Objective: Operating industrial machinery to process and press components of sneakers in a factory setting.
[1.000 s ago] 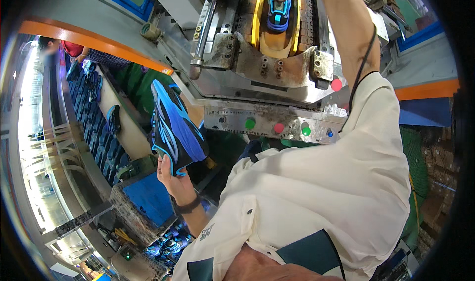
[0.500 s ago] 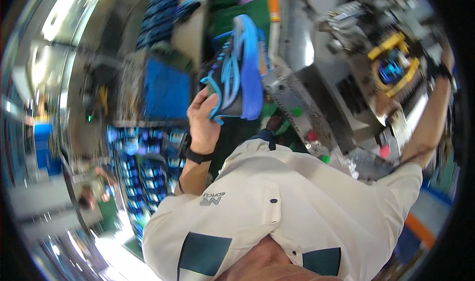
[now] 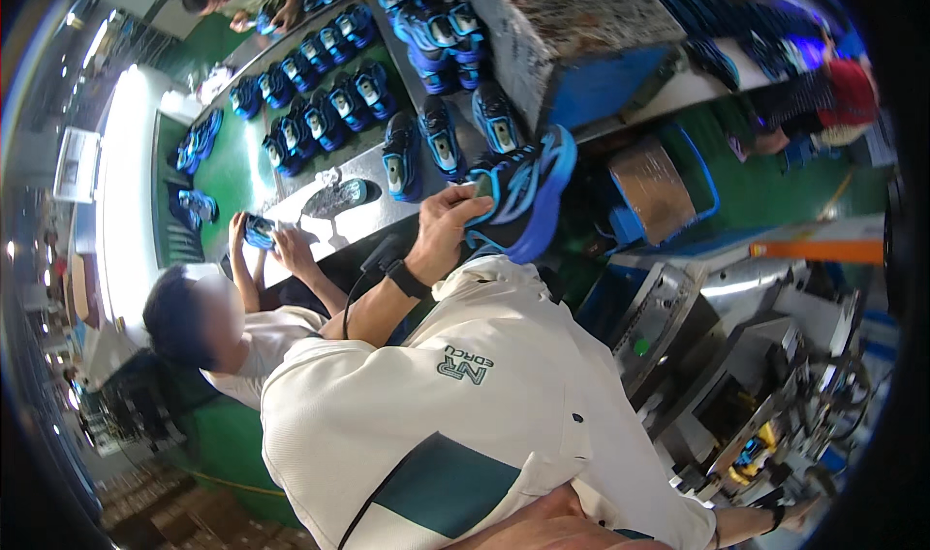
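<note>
My left hand (image 3: 448,228) is closed on a blue-and-black sneaker (image 3: 531,201), gripping it at the collar. The shoe is tilted, its thick blue sole facing right. Just beyond it, several similar sneakers stand on the bench, the closest being one sneaker (image 3: 442,141). Far off at the lower right, my right hand (image 3: 799,514) is stretched out beside a metal machine (image 3: 736,395). It lies at the dark rim of the picture, too small for its fingers to be made out.
At my left a co-worker (image 3: 242,332) handles a sneaker (image 3: 260,231) at the bench (image 3: 281,206). Rows of sneakers fill the green surface (image 3: 228,143). A blue-framed stool (image 3: 654,191) stands at the right. Other people are at the upper left and far right.
My view and body have turned left, toward the bench with sneakers. My left hand still holds the sneaker, now near that row. The machine and my right hand have shifted to the lower right.
</note>
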The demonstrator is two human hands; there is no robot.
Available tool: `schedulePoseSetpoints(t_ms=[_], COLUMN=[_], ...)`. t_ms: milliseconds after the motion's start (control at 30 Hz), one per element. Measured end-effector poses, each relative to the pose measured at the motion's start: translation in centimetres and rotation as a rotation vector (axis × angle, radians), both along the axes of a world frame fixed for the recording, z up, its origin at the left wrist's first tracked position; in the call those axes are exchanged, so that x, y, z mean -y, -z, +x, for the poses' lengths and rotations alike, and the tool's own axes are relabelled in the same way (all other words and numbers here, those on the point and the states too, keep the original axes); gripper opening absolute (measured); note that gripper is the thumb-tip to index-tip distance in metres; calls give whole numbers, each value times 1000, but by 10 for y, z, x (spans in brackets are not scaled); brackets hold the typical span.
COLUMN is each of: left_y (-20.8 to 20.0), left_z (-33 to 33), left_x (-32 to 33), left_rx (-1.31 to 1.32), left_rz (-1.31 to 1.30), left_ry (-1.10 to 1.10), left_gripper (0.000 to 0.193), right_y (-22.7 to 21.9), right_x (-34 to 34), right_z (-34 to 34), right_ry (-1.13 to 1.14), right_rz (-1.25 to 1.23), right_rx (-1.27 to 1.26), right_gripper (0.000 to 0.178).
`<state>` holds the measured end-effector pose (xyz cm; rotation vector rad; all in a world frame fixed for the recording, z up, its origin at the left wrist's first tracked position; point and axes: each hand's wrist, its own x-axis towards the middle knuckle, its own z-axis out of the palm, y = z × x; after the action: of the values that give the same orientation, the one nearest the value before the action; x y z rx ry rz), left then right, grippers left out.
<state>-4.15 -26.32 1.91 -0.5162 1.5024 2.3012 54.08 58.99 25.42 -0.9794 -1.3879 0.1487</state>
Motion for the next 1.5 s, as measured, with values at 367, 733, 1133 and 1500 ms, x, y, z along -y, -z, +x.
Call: schedulePoseSetpoints(t_ms=[367,733,1133,1500], left_y=[113,167,282,255], left_z=[-192,-470,-692,-500], left_x=[145,256,326,331], left_rx=[-99,-17,-41,-359], left_rz=[-224,-194,-1350,-1143], left_ry=[-591,-697,-541,-393], left_gripper=[25,23,39,32], right_y=[31,69,190,150], right_x=[107,360,494,524], right_z=[-259,-804,-969,-993], right_ry=[-418,-896,-714,-715], right_rz=[-218,-319,-22,-72], right_rx=[188,958,1215,1108], right_gripper=[30,31,44,59])
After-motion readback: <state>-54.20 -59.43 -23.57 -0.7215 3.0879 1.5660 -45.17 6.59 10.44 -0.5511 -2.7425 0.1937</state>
